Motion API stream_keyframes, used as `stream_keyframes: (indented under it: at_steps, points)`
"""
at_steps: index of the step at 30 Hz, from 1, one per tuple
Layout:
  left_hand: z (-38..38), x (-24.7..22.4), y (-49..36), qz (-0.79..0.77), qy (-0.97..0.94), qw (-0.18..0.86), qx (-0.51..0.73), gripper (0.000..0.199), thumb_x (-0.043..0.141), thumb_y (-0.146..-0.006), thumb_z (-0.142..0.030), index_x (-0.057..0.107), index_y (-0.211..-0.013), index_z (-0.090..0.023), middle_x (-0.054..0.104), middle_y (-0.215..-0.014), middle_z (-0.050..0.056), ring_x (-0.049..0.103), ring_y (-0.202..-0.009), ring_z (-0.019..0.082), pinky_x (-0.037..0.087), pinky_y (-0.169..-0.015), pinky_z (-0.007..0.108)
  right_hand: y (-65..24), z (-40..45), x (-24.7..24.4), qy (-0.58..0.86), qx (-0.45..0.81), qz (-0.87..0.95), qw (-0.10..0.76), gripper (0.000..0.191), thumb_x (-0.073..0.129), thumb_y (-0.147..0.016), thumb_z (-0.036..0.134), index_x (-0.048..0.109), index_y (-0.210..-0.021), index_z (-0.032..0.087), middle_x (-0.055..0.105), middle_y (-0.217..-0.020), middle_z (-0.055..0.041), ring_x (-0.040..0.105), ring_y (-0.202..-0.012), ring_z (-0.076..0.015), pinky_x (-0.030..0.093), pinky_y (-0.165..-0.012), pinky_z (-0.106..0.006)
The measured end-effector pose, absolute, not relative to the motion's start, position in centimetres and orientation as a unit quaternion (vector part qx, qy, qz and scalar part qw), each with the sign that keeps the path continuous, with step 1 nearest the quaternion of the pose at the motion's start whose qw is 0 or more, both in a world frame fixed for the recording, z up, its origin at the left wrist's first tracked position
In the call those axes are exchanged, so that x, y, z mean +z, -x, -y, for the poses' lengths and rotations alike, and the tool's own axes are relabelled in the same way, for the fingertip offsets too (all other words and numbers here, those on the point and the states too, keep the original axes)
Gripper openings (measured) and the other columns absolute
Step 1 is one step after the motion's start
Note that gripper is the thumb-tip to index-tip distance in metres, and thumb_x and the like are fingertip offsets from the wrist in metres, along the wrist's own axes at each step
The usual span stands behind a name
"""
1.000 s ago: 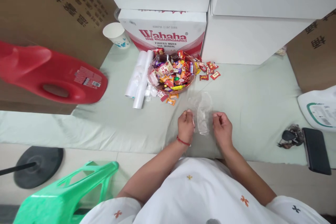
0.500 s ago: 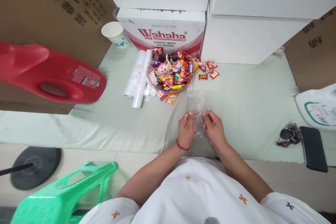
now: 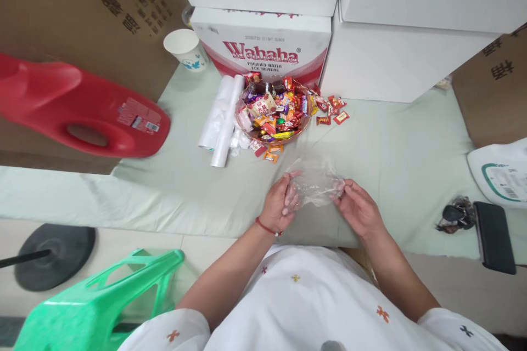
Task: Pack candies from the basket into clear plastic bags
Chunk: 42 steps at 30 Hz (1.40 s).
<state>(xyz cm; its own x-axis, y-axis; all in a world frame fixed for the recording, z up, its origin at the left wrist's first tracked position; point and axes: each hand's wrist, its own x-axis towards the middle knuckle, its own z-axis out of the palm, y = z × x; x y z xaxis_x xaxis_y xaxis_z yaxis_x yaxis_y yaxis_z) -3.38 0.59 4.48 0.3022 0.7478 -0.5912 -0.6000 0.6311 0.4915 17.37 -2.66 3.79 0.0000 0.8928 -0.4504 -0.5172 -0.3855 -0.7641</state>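
Note:
A clear plastic bag (image 3: 316,184) is stretched between my two hands, above the front of the cloth-covered table. My left hand (image 3: 280,203) grips its left side, with some fingers seen through the film. On its right side, my right hand (image 3: 359,205) pinches the edge between thumb and fingertips. Beyond the bag stands a clear bowl (image 3: 302,130) heaped with wrapped sweets (image 3: 276,109). Several loose sweets (image 3: 332,109) lie to the right of the bowl, and orange ones (image 3: 272,154) lie in front of it.
White plastic rolls (image 3: 225,120) and a paper cup (image 3: 187,50) are left of the bowl. A Wahaha box (image 3: 263,44) stands behind. At left is a red jug (image 3: 90,109); at right, a phone (image 3: 495,237), keys (image 3: 456,214) and a white bottle (image 3: 502,173). A green stool (image 3: 99,301) stands below.
My hands have moved apart, the left to the left and the right to the right. The bunched clear bag is now spread wide between them.

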Motion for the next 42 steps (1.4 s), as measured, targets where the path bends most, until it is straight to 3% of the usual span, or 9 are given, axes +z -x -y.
stream_keyframes:
  at_steps: [2, 5, 11, 17, 23, 29, 33, 38, 42]
  points:
    - [-0.6, 5.3, 3.4, -0.377, -0.061, 0.83, 0.406, 0.033, 0.062, -0.099, -0.049, 0.067, -0.111, -0.019, 0.031, -0.039, -0.013, 0.018, -0.028, 0.004, 0.021, -0.034, 0.017, -16.7, 2.6, 3.5, 0.461, 0.692, 0.168, 0.53, 0.015, 0.079, -0.074, 0.032, 0.07, -0.084, 0.026, 0.072, -0.099, -0.0027, 0.068, -0.101, -0.0217, 0.059, -0.089, -0.039]
    - [-0.5, 6.1, 3.4, -0.344, -0.036, 0.852, 0.394, 0.028, 0.057, -0.103, -0.044, 0.068, -0.109, -0.02, 0.031, -0.039, -0.013, 0.018, -0.027, 0.004, 0.019, -0.033, 0.016, -15.2, 1.9, 3.2, 0.486, 0.702, 0.118, 0.507, 0.026, 0.082, -0.067, 0.034, 0.073, -0.089, 0.025, 0.077, -0.101, -0.0056, 0.071, -0.097, -0.0254, 0.059, -0.089, -0.042]
    - [-0.1, 5.6, 3.9, -0.362, -0.027, 0.844, 0.396, 0.031, 0.059, -0.102, -0.045, 0.068, -0.116, -0.019, 0.031, -0.04, -0.013, 0.02, -0.026, 0.004, 0.02, -0.031, 0.017, -13.7, 0.6, 3.6, 0.468, 0.752, 0.146, 0.441, 0.066, 0.055, -0.083, 0.081, 0.074, -0.102, 0.021, 0.073, -0.083, -0.0085, 0.068, -0.074, -0.0251, 0.056, -0.065, -0.039]
    - [0.7, 4.8, 5.6, -0.409, -0.1, 0.804, 0.42, 0.047, 0.072, -0.091, -0.054, 0.066, -0.122, -0.019, 0.036, -0.041, -0.014, 0.021, -0.028, 0.004, 0.021, -0.034, 0.017, -15.1, 0.0, 3.4, 0.477, 0.696, 0.167, 0.511, 0.034, 0.09, -0.068, 0.047, 0.068, -0.081, 0.024, 0.066, -0.076, 0.0005, 0.06, -0.067, -0.0157, 0.054, -0.069, -0.032]
    - [1.6, 4.6, 5.8, -0.46, -0.178, 0.746, 0.447, 0.056, 0.07, -0.089, -0.059, 0.064, -0.129, -0.02, 0.036, -0.043, -0.013, 0.019, -0.032, 0.005, 0.014, -0.035, 0.02, -16.4, -0.7, 3.5, 0.517, 0.611, 0.181, 0.572, 0.043, 0.087, -0.072, 0.055, 0.058, -0.084, 0.026, 0.068, -0.09, 0.0014, 0.069, -0.081, -0.0167, 0.06, -0.072, -0.032]
    - [1.5, 4.1, 6.0, -0.514, -0.201, 0.697, 0.458, 0.058, 0.069, -0.089, -0.062, 0.064, -0.128, -0.02, 0.037, -0.042, -0.012, 0.02, -0.032, 0.006, 0.015, -0.034, 0.022, -17.3, -1.4, 2.8, 0.651, 0.476, 0.255, 0.534, 0.044, 0.074, -0.081, 0.064, 0.056, -0.084, 0.024, 0.054, -0.056, 0.0076, 0.04, -0.038, -0.0084, 0.027, -0.034, -0.022]
    - [1.1, 4.7, 6.4, -0.498, -0.177, 0.718, 0.453, 0.055, 0.068, -0.09, -0.061, 0.065, -0.128, -0.022, 0.036, -0.042, -0.012, 0.02, -0.032, 0.006, 0.016, -0.035, 0.021, -18.4, -2.0, 3.7, 0.643, 0.498, 0.235, 0.533, 0.047, 0.08, -0.074, 0.065, 0.065, -0.086, 0.022, 0.058, -0.056, 0.0053, 0.034, -0.037, -0.0059, 0.02, -0.033, -0.021]
    - [0.2, 5.2, 5.8, -0.491, -0.102, 0.727, 0.47, 0.055, 0.068, -0.091, -0.059, 0.061, -0.133, -0.023, 0.037, -0.044, -0.013, 0.021, -0.03, 0.005, 0.02, -0.034, 0.018, -17.5, -1.1, 4.4, 0.493, 0.733, 0.164, 0.44, 0.082, 0.06, -0.07, 0.092, 0.071, -0.108, 0.019, 0.078, -0.096, -0.0125, 0.026, -0.041, -0.004, 0.012, -0.034, -0.021]
    - [-0.2, 4.5, 5.8, -0.511, -0.094, 0.694, 0.498, 0.053, 0.066, -0.093, -0.059, 0.061, -0.131, -0.022, 0.039, -0.046, -0.013, 0.021, -0.03, 0.005, 0.02, -0.033, 0.018, -16.9, 0.5, 3.6, 0.542, 0.713, 0.241, 0.374, 0.061, 0.085, -0.066, 0.067, 0.075, -0.1, 0.018, 0.07, -0.071, -0.0026, 0.024, -0.044, -0.0038, 0.012, -0.04, -0.021]
